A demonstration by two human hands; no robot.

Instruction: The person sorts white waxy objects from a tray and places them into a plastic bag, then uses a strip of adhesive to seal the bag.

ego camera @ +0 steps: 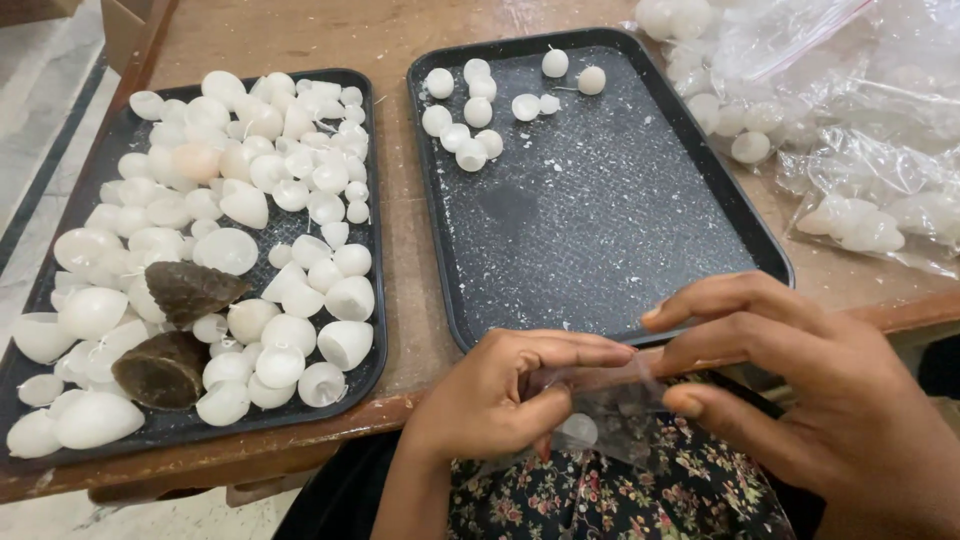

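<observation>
My left hand point(510, 390) and my right hand point(790, 385) meet over my lap at the table's front edge. Both pinch a small clear plastic bag point(610, 415), and a white round wax piece point(578, 430) shows inside it near my left palm. A black tray point(740, 215) just beyond my hands carries several small white wax balls point(470, 125) at its far left corner. To the left, another black tray point(372, 300) is heaped with white shell-shaped wax pieces point(250, 200) and two dark brown shell-shaped pieces point(190, 290).
Clear plastic bags point(850, 130) filled with white wax pieces lie at the right back of the wooden table point(410, 330). A dark floral cloth point(660, 490) covers my lap. Pale tiled floor point(40, 120) shows at the left.
</observation>
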